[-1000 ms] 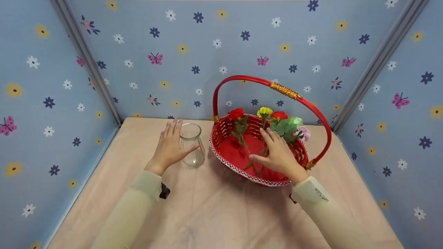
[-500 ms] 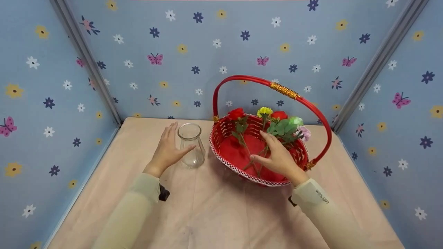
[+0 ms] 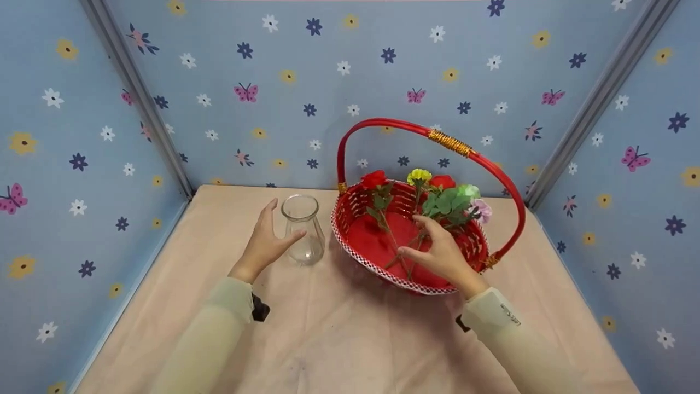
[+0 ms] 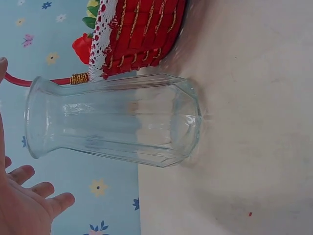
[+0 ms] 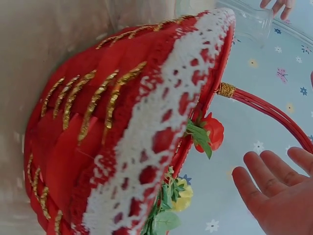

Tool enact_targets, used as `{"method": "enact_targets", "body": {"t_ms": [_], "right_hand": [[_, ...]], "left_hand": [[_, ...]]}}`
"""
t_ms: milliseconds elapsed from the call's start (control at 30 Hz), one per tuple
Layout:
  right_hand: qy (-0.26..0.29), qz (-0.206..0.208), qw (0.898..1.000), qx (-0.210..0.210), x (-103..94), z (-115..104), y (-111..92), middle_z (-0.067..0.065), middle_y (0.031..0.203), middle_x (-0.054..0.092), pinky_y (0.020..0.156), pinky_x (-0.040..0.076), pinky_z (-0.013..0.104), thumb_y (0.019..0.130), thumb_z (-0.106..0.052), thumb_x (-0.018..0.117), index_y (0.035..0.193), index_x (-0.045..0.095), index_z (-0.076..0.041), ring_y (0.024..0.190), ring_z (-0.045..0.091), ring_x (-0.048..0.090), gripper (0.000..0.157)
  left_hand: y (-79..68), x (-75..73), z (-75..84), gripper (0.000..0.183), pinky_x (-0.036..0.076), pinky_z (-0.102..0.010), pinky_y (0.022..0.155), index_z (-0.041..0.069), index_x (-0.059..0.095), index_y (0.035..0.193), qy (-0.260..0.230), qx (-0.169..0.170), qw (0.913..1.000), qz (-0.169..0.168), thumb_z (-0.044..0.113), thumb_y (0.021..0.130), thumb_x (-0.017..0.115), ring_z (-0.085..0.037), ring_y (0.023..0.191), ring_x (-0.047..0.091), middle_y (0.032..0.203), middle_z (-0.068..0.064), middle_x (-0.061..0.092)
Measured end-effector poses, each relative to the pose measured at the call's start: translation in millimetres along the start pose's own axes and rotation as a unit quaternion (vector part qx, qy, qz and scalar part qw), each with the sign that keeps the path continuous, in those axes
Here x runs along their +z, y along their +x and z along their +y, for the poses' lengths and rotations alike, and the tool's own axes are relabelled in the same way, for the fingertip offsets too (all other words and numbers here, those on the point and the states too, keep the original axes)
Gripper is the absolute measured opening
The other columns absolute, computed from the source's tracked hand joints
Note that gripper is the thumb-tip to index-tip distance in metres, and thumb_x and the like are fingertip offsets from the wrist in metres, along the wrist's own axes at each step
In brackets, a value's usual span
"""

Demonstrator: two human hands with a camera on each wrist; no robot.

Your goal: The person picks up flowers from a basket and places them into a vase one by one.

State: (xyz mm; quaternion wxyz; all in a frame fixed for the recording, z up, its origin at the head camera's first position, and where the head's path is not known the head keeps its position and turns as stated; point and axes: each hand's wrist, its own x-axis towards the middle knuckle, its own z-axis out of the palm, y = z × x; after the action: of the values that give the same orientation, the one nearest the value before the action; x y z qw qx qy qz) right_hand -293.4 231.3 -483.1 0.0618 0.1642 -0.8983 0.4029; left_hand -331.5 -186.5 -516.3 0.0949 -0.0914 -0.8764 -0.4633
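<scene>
A clear glass vase stands upright on the table, with nothing in it. Close at its left side is my left hand, fingers spread and thumb reaching across in front of the glass in the head view. In the left wrist view the fingers are relaxed beside the vase's mouth. My right hand hovers over the red woven basket, fingers loosely bent and holding nothing. Artificial flowers lie in the basket: a red rose, a yellow bloom, another red one, a green one and a pink one.
The basket's tall red handle, wrapped in gold at its top, arches above the flowers. A pale cloth covers the table. Blue flower-patterned panels close in the back and both sides.
My left hand has drawn slightly left, off the vase's rim in the head view, and its fingers bend more. The right hand's fingers have curled a little, staying over the basket.
</scene>
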Motion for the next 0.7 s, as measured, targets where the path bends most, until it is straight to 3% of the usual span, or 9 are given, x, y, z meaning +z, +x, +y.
{"method": "enact_targets", "body": {"t_ms": [133,433,700], "right_hand": [[0.014,-0.004,1.0,0.003,2.9,3,-3,0.01,0.133,0.065,0.101,0.058,0.053,0.085,-0.049,0.085,0.153,0.048,-0.013,0.109,0.027,0.068,0.085],[0.019,-0.01,1.0,0.008,9.5,11,-9,0.009,0.128,0.067,0.102,0.059,0.053,0.084,-0.046,0.087,0.149,0.052,-0.013,0.114,0.026,0.068,0.081],[0.024,-0.027,0.999,-0.003,19.4,18,-16,0.004,0.122,0.069,0.1,0.06,0.053,0.083,-0.044,0.088,0.147,0.054,-0.015,0.108,0.024,0.069,0.077]], "left_hand": [[-2.9,1.5,-4.8,0.109,0.019,-0.061,0.131,0.005,0.014,0.166,-0.013,-0.008,0.9999,0.0,0.046,0.09,0.081,-0.039,0.16,0.02,0.172,-0.02,0.021],[-8.4,10.2,-13.2,0.111,0.019,-0.062,0.131,0.006,0.017,0.166,-0.033,-0.019,0.9993,-0.001,0.054,0.089,0.08,-0.039,0.16,0.02,0.171,-0.02,0.023],[-12.8,17.2,-23.0,0.108,0.021,-0.063,0.13,0.006,0.017,0.165,-0.04,-0.028,0.9988,-0.002,0.052,0.09,0.079,-0.039,0.16,0.021,0.17,-0.021,0.024]]}}
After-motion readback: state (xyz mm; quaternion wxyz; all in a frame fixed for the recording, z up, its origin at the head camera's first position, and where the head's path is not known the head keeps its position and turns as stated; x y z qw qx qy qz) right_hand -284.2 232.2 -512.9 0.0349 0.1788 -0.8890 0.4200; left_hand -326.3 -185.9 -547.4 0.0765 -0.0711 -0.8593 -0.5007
